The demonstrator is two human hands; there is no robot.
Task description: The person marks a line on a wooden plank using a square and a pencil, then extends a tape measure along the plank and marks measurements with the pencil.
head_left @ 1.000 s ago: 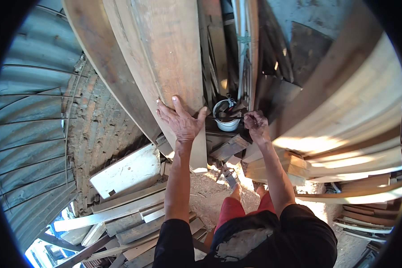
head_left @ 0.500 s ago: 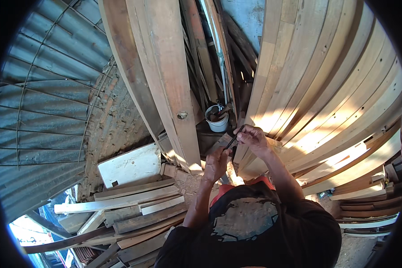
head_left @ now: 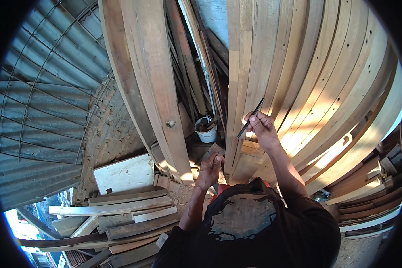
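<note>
In my right hand [head_left: 262, 128] I hold a slim dark pencil-like stick [head_left: 257, 110] between thumb and fingers. It slants up to the right, with a thin tip at each end, in front of the pale curved planks. My left hand [head_left: 210, 170] is lower and to the left, its thumb pressed against curled fingers. What they hold, if anything, I cannot make out. Just beyond that hand lies a brown wood piece [head_left: 215, 149]. A white bucket [head_left: 206, 136] with dark tools or scraps in it stands further off, between the timbers.
A wall of curved planks [head_left: 295, 67] with small holes rises on the right. Tall broad boards [head_left: 154, 67] lean at left. A white panel [head_left: 125, 174] and stacked timber strips [head_left: 134, 223] lie at lower left. Corrugated sheet [head_left: 40, 120] with wire mesh is at far left.
My hands, close together at the stick before, are now apart. My right hand has carried the stick up and to the right; my left hand no longer touches it. The view has shifted slightly.
</note>
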